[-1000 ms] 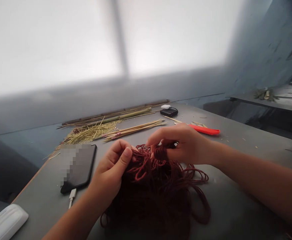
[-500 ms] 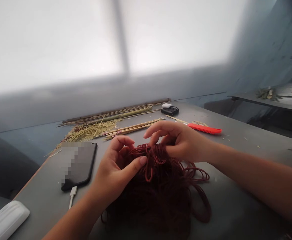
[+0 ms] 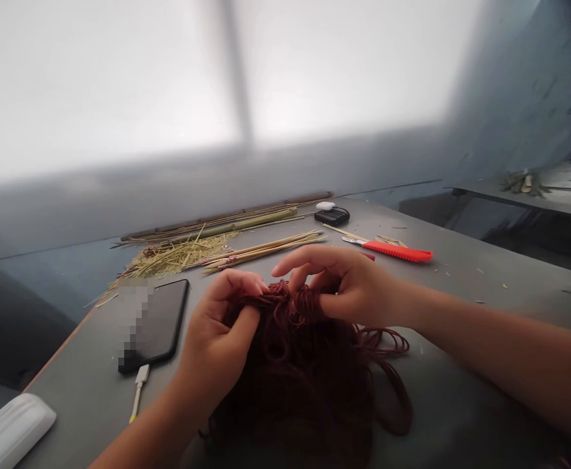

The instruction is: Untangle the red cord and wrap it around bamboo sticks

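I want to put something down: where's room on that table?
Right of the red cutter, beyond the right arm: nearly bare there. Or between phone and white object. Straw and sticks crowd the far left; dark red cord fills the near middle.

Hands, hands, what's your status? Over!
Left hand and right hand gripping dark red cord bundle. Loose loops on table. Red utility knife beyond right hand, not in the way.

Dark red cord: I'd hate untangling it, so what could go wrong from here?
The dark red cord might tangle, as its loose loops spread rightward. The right hand could brush the red cutter lying just beyond it, metal tip showing. The left forearm might snag the white cable beside it.
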### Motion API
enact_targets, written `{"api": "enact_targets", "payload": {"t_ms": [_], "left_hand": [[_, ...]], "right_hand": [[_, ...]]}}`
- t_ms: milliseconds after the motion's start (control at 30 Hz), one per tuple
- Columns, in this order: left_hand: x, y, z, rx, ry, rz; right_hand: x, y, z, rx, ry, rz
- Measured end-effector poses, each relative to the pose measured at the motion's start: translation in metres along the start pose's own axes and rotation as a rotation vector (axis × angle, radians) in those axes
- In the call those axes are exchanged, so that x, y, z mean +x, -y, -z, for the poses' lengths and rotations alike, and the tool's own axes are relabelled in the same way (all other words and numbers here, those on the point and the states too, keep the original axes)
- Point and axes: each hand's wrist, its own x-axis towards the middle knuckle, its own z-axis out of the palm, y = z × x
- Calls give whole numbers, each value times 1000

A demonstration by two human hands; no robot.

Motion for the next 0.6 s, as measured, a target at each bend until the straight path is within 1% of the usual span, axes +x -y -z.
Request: {"api": "enact_targets", "payload": {"t_ms": [100,200,267,300,367,467,533,600], "left_hand": [[1,-3,0,0,-7,46],[1,-3,0,2,51,107],[1,0,-1,9,84,127],[1,2,-1,13,98,135],[1,6,0,22,139,158],[1,10,2,22,257,186],[0,10,4,19,320,177],[0,7,4,33,331,158]], "right_hand": [[-1,-3,1,-230,-37,122],[-1,-4,1,-458,-87,277],[-2,-2,-1,-525,-110,337],[-2,-1,-2,-515,-110,342],[-3,2,-5,-420,-81,300],[-7,8,-8,-221,-5,142],[-9,11,-9,-107,37,50],[-9,14,-9,-27,47,5]]}}
